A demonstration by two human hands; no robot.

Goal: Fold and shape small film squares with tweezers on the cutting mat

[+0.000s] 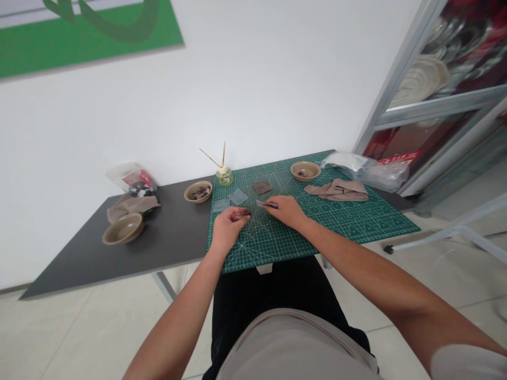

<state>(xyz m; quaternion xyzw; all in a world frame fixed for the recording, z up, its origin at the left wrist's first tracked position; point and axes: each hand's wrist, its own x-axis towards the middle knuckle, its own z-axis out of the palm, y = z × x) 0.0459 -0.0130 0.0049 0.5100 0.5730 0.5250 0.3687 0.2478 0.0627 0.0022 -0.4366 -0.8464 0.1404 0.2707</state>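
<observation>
Left grip [228,228] pinches a dark piece [248,213], right grip [288,210] a tool [272,205]; likely partway: 10 o'clock bowl [188,196] well-stocked, 2 o'clock bowl [312,170] sparse.

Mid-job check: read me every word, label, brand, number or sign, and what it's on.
Nothing is legible.
Cutting mat: any numbers too small to read.
Red sign at right: lettering blurred.
Clear tub: red print blurred.
Wall poster: only part of a brushstroke mark shows, unreadable.
Tool in right hand: no lettering visible.
</observation>
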